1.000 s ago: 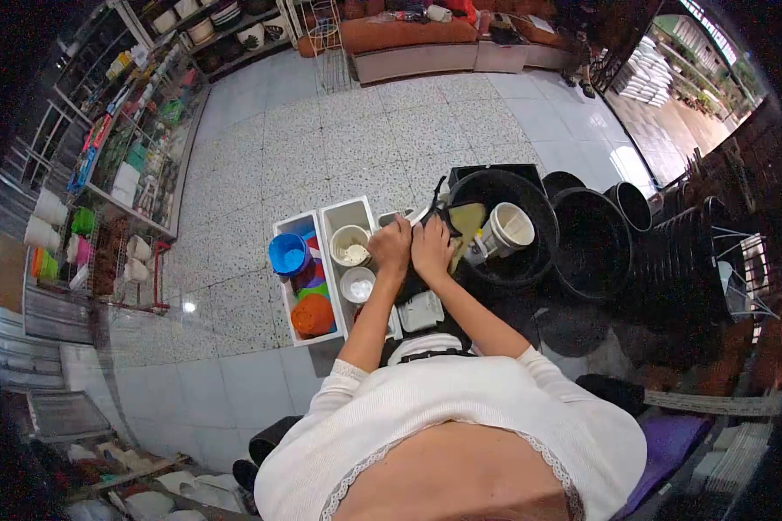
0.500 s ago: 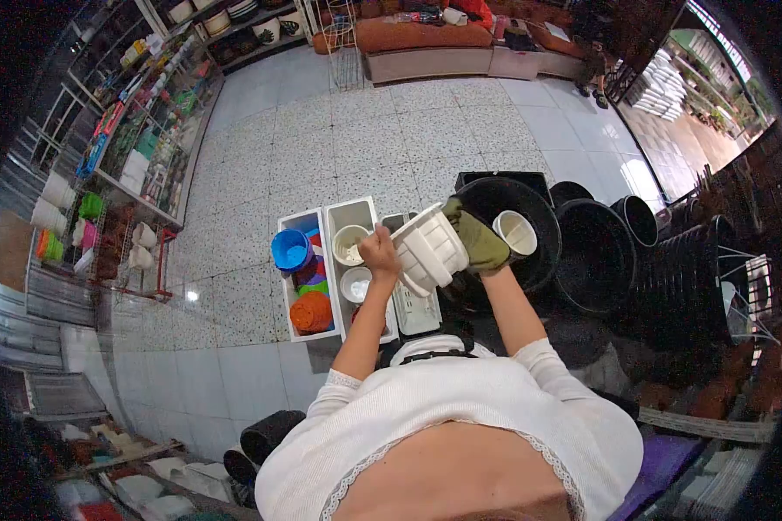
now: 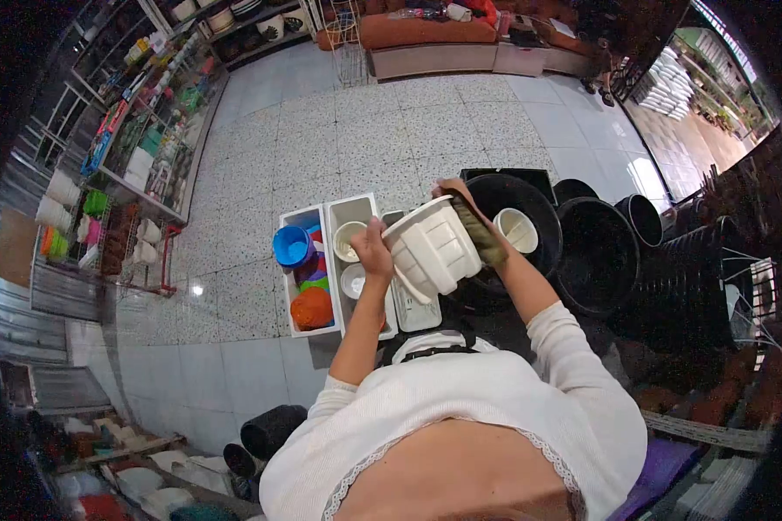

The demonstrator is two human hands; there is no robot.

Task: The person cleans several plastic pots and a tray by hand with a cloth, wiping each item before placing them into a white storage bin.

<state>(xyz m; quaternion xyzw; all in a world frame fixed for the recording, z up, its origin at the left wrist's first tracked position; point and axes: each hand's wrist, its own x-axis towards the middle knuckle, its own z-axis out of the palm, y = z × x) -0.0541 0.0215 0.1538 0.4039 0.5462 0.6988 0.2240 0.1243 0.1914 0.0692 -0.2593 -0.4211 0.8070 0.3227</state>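
A white ribbed pot (image 3: 436, 246) is held tilted in front of my body. My left hand (image 3: 374, 250) grips its rim on the left side. On the pot's right side, my right hand (image 3: 457, 189) is wrapped round an olive-green cloth (image 3: 480, 233) that lies against the pot; part of this hand is hidden behind the cloth. Just right of the cloth, a smaller white pot (image 3: 517, 232) rests in a large round black tub (image 3: 543, 252).
White planter boxes (image 3: 349, 212) at the left hold a blue pot (image 3: 293, 247), an orange pot (image 3: 312, 309) and white pots. More black tubs (image 3: 596, 256) stand at the right. A glass display case (image 3: 148, 156) is far left, and a sofa (image 3: 426, 33) is at the back.
My right hand and the cloth have moved round the pot's side, with the fingers now up near its far edge. The pot has turned slightly and shifted a little to the right.
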